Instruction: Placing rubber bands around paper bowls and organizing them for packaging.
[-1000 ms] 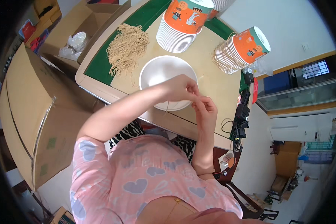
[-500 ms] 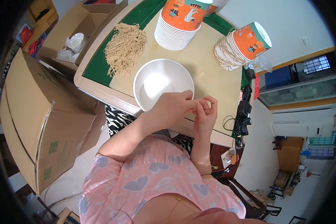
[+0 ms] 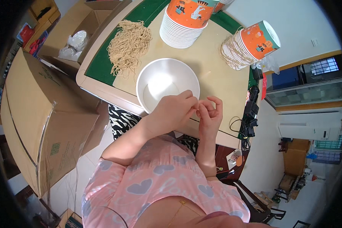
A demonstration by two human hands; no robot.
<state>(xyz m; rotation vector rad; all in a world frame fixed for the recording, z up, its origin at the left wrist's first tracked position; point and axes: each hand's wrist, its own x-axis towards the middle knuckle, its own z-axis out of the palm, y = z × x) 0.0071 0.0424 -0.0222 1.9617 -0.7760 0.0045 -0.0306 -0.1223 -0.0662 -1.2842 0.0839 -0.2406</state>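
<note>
My left hand (image 3: pixel 173 113) is closed, thumb and fingers pinched, in front of a large white paper tub (image 3: pixel 145 85). My right hand (image 3: pixel 210 114) curls close beside it, its thumb and index finger meeting near the left fingertips. Whatever lies between the fingers is too small to make out. The tub stands open end up at the table's near edge, its inside showing. Beyond it to the left lies a tangled heap of thin tan strands (image 3: pixel 129 47).
A tall stack of orange-and-white paper tubs (image 3: pixel 182 32) stands at the back. To the right, tan loops circle a tilted stack of tubs (image 3: pixel 247 45). Black adapters and cables (image 3: pixel 249 114) line the table's right edge. Cardboard boxes (image 3: pixel 64 125) stand at the left.
My left fingers have drawn in slightly and shifted down beside the right fingertips. My right hand has hardly moved. The whole view has shifted a little.
</note>
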